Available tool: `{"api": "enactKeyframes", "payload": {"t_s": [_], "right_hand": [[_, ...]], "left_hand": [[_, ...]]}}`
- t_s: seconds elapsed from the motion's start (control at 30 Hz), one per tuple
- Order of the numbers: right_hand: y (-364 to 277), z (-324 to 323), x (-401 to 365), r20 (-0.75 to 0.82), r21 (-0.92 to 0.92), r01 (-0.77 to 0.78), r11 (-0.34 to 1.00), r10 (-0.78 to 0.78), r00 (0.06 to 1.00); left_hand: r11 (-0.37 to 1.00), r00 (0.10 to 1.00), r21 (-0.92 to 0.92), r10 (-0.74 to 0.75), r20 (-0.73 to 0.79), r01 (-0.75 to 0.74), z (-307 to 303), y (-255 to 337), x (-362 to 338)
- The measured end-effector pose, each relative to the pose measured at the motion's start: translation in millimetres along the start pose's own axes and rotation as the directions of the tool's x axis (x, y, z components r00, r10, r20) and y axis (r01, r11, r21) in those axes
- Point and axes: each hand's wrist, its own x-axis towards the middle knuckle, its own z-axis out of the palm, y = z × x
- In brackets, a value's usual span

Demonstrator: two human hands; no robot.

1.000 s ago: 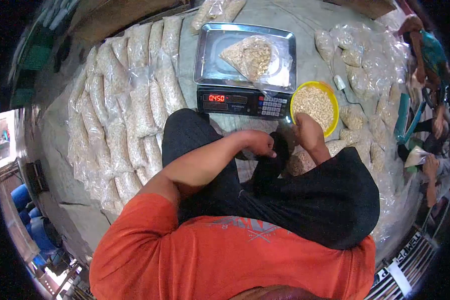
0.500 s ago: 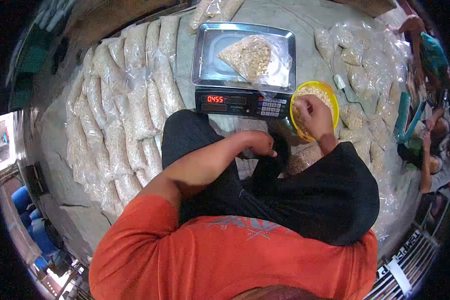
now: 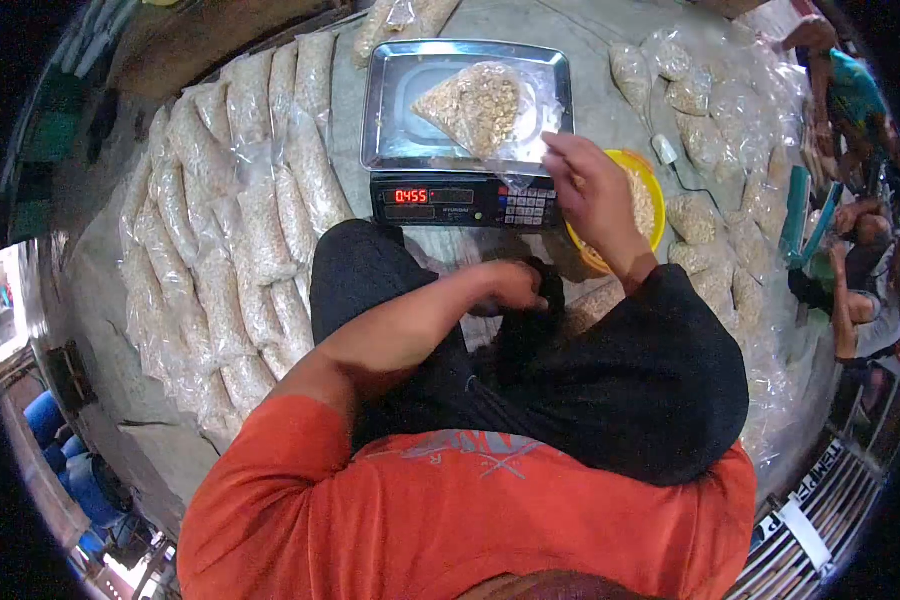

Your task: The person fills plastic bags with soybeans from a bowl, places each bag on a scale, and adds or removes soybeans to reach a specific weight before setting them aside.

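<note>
A clear bag of pale grains (image 3: 480, 105) lies on the steel tray (image 3: 390, 150) of a digital scale, whose red display (image 3: 411, 196) reads 0.455. My right hand (image 3: 595, 190) is at the tray's lower right corner, close to the bag's loose plastic end, over the left edge of a yellow bowl (image 3: 656, 195) of grains. Its fingers are bent, and whether they hold anything is too small to tell. My left hand (image 3: 520, 286) rests by my lap below the scale, its fingers curled and partly hidden.
Long filled bags (image 3: 220, 250) lie in rows on the left. Smaller filled bags (image 3: 710, 140) cover the floor on the right, with a white object on a cable (image 3: 664, 150) among them. Another person (image 3: 855, 240) is at the far right.
My right hand has left the inside of the yellow bowl and moved up and left to the scale tray's corner. The view has shifted slightly. The display reads the same.
</note>
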Motion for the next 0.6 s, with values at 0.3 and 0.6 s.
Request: {"api": "enactKeyframes", "payload": {"t_s": [0.3,0.6], "right_hand": [[34,88,56,0.249,-0.21,-0.036,0.977,0.089,0.964],[73,101,45,0.015,0.016,-0.133,0.991,0.133,0.991]], "left_hand": [[0.997,0.973,0.025,-0.077,0.216,0.073,-20,-15,-10],[0.997,0.965,-0.014,0.078,0.248,-0.077,25,-58,37]]}}
